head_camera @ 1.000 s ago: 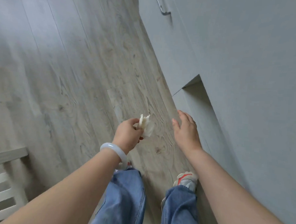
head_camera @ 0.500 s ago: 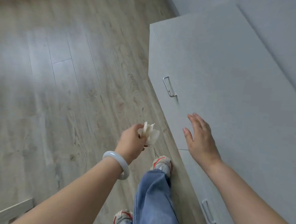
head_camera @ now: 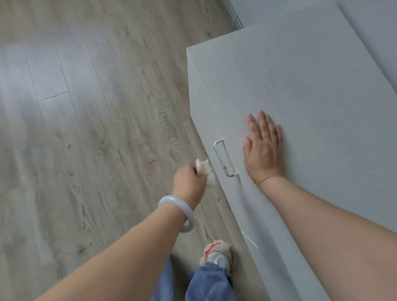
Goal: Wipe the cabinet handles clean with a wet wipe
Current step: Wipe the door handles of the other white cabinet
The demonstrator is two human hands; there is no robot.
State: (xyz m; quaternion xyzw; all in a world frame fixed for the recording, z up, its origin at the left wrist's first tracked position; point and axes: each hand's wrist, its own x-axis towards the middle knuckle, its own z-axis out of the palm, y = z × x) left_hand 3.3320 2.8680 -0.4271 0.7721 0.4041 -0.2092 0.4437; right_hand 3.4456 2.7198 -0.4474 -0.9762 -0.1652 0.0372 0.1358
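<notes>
A thin metal handle (head_camera: 224, 158) with rusty spots near its lower end sticks out from the front of a low grey cabinet (head_camera: 311, 91). My left hand (head_camera: 189, 184), with a pale bangle on the wrist, is shut on a crumpled white wet wipe (head_camera: 205, 172). The wipe is a short way left of the handle's lower end, not touching it. My right hand (head_camera: 263, 145) lies flat, fingers apart, on the cabinet top just right of the handle.
Grey wood-look floor (head_camera: 79, 121) fills the left side. My jeans legs (head_camera: 208, 289) and one sneaker (head_camera: 217, 252) stand close to the cabinet front. A grey wall (head_camera: 383, 33) runs behind the cabinet.
I have stepped forward along the cabinet. The handle is now much closer, my right hand has settled flat on the top, and my left hand with the wipe has neared the handle.
</notes>
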